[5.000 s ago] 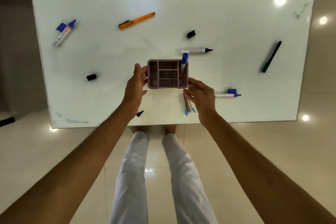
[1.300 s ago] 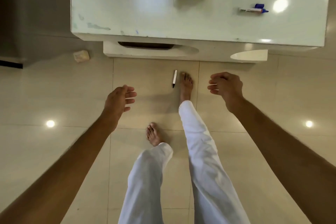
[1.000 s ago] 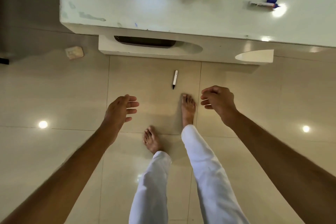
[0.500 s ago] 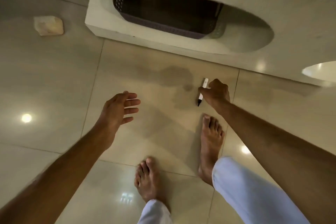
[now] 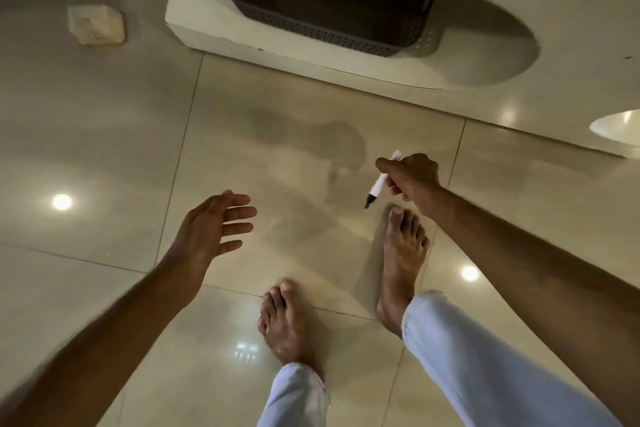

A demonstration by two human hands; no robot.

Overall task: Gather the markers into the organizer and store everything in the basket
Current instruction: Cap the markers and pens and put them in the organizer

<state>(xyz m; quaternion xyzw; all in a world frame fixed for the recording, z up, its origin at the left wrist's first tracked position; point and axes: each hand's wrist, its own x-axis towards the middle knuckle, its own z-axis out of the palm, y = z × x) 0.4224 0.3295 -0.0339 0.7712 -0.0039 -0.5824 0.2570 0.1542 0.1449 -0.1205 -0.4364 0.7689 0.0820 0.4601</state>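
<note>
My right hand (image 5: 412,180) pinches a white marker with a black uncapped tip (image 5: 378,186), held just above the tiled floor with the tip pointing down and left. My left hand (image 5: 214,225) hovers over the floor to the left, fingers spread and holding nothing. A dark perforated basket (image 5: 311,24) sits on the low shelf under the table, at the top of the view. The organizer and the other markers are out of view.
The white table base (image 5: 346,62) runs across the top with a curved cut-out. A small pale block (image 5: 97,26) lies on the floor at upper left. My bare feet (image 5: 401,253) stand on the glossy beige tiles below the hands.
I stepped back from the table and bent down. My right hand reached the marker lying on the floor, took hold of it and lifted it. The left hand stayed open.
</note>
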